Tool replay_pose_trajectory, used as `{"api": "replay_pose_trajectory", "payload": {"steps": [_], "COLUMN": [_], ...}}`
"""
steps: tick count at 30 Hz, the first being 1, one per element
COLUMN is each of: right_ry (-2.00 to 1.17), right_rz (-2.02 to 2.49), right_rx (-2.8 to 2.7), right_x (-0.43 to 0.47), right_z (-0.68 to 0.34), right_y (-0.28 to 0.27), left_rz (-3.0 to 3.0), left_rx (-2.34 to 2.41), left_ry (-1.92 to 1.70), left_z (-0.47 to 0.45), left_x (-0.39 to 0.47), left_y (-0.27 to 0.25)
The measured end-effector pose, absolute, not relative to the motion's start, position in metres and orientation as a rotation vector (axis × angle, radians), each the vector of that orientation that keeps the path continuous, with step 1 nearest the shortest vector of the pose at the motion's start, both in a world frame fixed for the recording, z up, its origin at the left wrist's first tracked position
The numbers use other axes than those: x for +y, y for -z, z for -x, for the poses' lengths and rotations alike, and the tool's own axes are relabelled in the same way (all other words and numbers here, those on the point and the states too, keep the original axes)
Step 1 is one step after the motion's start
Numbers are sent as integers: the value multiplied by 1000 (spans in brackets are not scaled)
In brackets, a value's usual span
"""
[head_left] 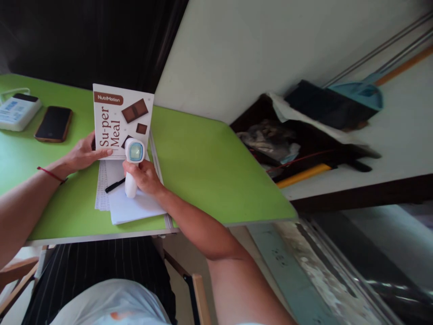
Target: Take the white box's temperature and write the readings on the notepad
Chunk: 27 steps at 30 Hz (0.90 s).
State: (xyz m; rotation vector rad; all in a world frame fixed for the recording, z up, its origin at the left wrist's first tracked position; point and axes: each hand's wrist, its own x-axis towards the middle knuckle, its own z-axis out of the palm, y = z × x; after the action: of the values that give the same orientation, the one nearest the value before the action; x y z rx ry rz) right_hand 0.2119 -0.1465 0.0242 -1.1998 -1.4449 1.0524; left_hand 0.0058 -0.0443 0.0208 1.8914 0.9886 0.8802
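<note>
Box: the box (113, 101) faced the wearer over the worktop (209, 167), toward 11 o'clock from the handheld device (136, 152).
Left hand: the left hand (84, 153) had its fingers clamped on the box's 7 o'clock corner, thumb in front.
Right hand: the right hand (147, 176) had its fingers wrapped around the device's handle.
Handling: a braced box and a level wrist seemed best.
</note>
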Motion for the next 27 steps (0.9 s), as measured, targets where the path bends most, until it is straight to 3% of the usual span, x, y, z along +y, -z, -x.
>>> {"api": "replay_pose_trajectory", "payload": {"steps": [27], "right_ry": [-1062], "right_rz": [1193], "right_rx": [-1426], "right_x": [-145], "right_z": [-214], "right_y": [-21], "left_rz": [-1927], "left_rx": [1179], "left_ry": [-896], "left_z": [-2], "left_x": [-42], "left_y": [-26]}}
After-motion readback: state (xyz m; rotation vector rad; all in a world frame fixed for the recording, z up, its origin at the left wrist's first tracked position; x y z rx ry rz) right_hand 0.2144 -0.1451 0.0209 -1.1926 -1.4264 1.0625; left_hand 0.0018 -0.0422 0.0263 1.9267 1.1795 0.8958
